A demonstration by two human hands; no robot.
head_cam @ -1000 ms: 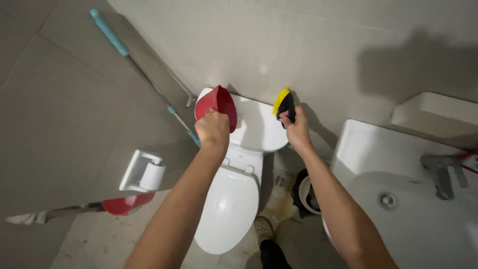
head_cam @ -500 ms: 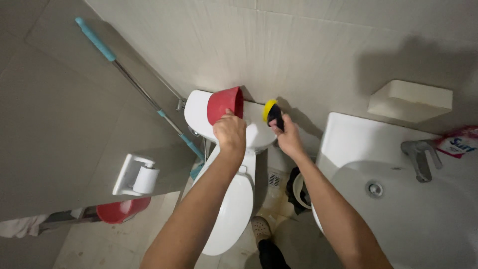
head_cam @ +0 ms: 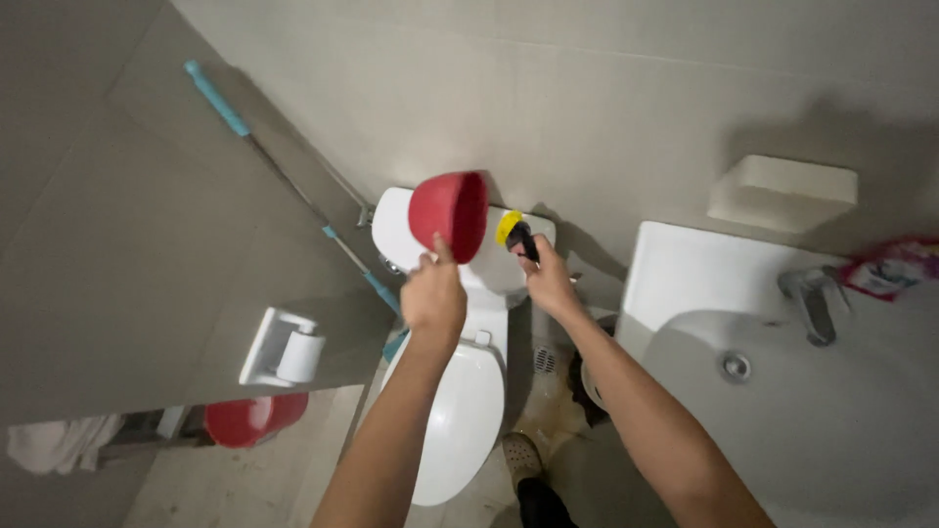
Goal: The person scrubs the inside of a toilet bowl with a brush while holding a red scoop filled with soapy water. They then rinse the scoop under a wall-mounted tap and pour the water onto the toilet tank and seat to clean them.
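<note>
My left hand (head_cam: 433, 296) grips a red plastic scoop (head_cam: 450, 214) by its handle, tilted on its side above the white toilet tank (head_cam: 391, 227). My right hand (head_cam: 548, 279) is shut on a yellow and dark sponge (head_cam: 513, 232), pressed against the tank's lid on its right side. Below the hands sits the white toilet (head_cam: 460, 411) with its lid closed.
A blue-handled mop (head_cam: 293, 186) leans against the grey partition on the left. A toilet paper holder (head_cam: 284, 349) hangs on that partition, with a red basin (head_cam: 254, 418) on the floor below. A white sink (head_cam: 773, 391) with tap (head_cam: 810, 298) stands right, a wall shelf (head_cam: 782, 191) above it.
The scoop has tipped further onto its side over the tank. My right hand has shifted the sponge left along the tank lid, closer to the scoop.
</note>
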